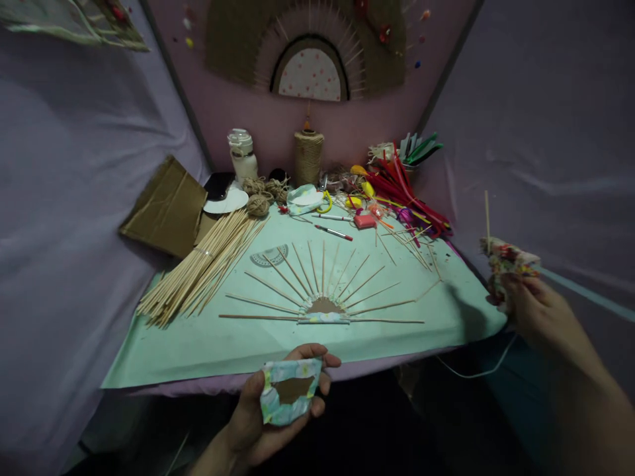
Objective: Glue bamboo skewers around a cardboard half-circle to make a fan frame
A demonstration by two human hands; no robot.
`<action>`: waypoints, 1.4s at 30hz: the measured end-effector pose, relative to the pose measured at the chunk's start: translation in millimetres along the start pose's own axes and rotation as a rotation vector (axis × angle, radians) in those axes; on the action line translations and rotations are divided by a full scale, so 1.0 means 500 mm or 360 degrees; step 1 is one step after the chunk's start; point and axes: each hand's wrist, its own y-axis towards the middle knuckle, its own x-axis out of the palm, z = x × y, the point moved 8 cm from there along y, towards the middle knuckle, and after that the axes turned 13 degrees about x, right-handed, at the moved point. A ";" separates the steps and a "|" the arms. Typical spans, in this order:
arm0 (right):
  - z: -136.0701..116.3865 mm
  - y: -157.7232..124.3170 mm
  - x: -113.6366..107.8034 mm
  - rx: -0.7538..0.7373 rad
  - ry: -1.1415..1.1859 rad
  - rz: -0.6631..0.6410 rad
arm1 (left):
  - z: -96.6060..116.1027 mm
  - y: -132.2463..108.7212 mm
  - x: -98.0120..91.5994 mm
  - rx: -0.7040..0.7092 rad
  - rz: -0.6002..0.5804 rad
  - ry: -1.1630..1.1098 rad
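Clocking from the stick fan [323,271], I see straight bamboo sticks [198,268] bundled at 9 o'clock. At 7, the left hand [251,420] cradles a fabric-edged cardboard piece [294,390], thumb along one side, fingers curled beneath; I'd hold it lightly so the soft folded border lies flat. The fan's sticks radiate from a half-round cardboard hub [325,306]. At 3, the right hand [538,307] pinches crumpled floral cloth [513,254], a thin stick [487,221] rising there; I'd keep both well off the fan.
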 end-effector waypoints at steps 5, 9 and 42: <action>-0.014 -0.030 0.025 0.0129 0.0220 -0.0164 | -0.008 0.000 -0.016 -0.0074 0.0083 -0.0029; -0.037 -0.035 0.043 0.0016 0.0206 -0.0238 | 0.005 0.035 0.023 -0.0121 -0.0022 0.0191; 0.070 -0.052 -0.001 0.0062 0.0461 -0.0160 | -0.088 0.711 0.234 -0.0369 -0.0055 0.1061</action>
